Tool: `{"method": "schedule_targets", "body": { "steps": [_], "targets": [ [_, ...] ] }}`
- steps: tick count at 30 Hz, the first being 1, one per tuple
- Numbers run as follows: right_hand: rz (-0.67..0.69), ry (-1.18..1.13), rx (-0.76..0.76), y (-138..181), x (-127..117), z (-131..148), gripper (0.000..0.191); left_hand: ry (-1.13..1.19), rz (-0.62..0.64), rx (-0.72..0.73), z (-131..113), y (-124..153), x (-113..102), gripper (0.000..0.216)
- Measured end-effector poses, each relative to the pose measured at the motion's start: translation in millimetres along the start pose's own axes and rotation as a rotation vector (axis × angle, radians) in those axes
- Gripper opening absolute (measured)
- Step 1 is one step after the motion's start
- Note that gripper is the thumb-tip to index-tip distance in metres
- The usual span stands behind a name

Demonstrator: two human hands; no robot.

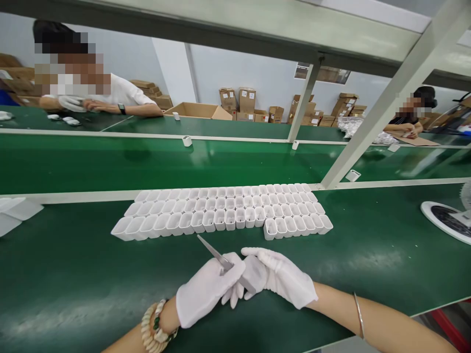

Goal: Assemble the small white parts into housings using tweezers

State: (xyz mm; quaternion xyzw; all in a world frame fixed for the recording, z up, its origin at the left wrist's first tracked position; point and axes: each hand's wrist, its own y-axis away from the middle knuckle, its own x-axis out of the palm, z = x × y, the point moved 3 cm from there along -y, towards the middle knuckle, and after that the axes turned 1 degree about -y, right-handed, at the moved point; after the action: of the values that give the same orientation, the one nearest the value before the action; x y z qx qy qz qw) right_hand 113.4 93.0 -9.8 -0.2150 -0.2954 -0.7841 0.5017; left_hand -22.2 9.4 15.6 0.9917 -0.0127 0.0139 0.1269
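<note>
My left hand (211, 289), in a white glove, is closed around grey metal tweezers (215, 252). Their narrow tip points up and left, towards the rows of cups, and part of their length is hidden by the fingers. My right hand (285, 277), also gloved, is closed on a white plastic cup (255, 274) tilted on its side. The hands meet at this cup, low over the green table. Just beyond them stand several rows of white cups (221, 215), upright with open tops; the front row has a gap near its middle right.
A green conveyor belt (235, 164) runs behind the cups, with a pale metal post (368, 127) at right. White containers (18, 213) stand at the left edge, a small fan (447, 220) at the right. Two people sit across, before cardboard boxes (246, 100).
</note>
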Motion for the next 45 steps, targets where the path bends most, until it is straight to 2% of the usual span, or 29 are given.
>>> {"method": "schedule_targets", "body": {
  "steps": [2,5,9,11,15,17,21,23,27,32,37,42,45],
  "targets": [
    [0.014,0.002,0.009,-0.8,1.2,0.0,0.042,-0.027,-0.037,-0.029,-0.4,-2.8,-3.6,0.042],
    [0.037,0.021,0.008,-1.2,2.9,1.5,0.044,-0.042,-0.159,-0.065,-3.6,-6.3,-15.9,0.034],
    [0.028,0.080,0.016,-0.2,2.6,1.6,0.050,0.026,-0.293,-0.026,-9.2,-2.5,-25.8,0.034],
    [0.021,0.096,0.017,0.1,2.1,0.6,0.051,0.057,-0.262,-0.018,-8.6,0.2,-21.6,0.035],
    [0.055,0.106,0.032,-0.8,1.9,-0.8,0.051,0.073,-0.115,-0.075,-4.4,0.4,-11.2,0.033],
    [0.071,0.104,0.018,-1.4,1.8,0.3,0.046,0.057,-0.147,-0.086,-5.6,-0.6,-15.3,0.031],
    [0.096,0.107,-0.001,-2.1,1.7,1.7,0.040,0.087,-0.330,-0.023,-11.8,1.5,-26.8,0.030],
    [0.110,0.102,-0.008,-2.6,1.3,1.0,0.041,0.135,-0.300,-0.022,-10.4,2.9,-22.0,0.029],
    [0.105,0.072,-0.016,-4.3,-1.1,-1.1,0.043,0.161,-0.154,-0.077,-3.6,2.1,-8.2,0.031],
    [0.107,0.089,-0.002,-4.4,-0.9,-1.2,0.041,0.178,-0.315,-0.033,-7.2,1.4,-17.3,0.027],
    [0.108,0.080,0.020,-5.2,-0.8,-2.2,0.046,0.197,-0.175,-0.071,-4.2,0.8,-9.9,0.033],
    [0.092,0.078,0.045,-7.4,-3.7,-2.6,0.042,0.170,-0.320,-0.008,-6.9,-0.5,-19.8,0.035],
    [0.109,0.099,0.039,-7.6,-4.3,-3.4,0.045,0.203,-0.249,-0.032,-6.1,-0.4,-13.0,0.037]
  ]
}}
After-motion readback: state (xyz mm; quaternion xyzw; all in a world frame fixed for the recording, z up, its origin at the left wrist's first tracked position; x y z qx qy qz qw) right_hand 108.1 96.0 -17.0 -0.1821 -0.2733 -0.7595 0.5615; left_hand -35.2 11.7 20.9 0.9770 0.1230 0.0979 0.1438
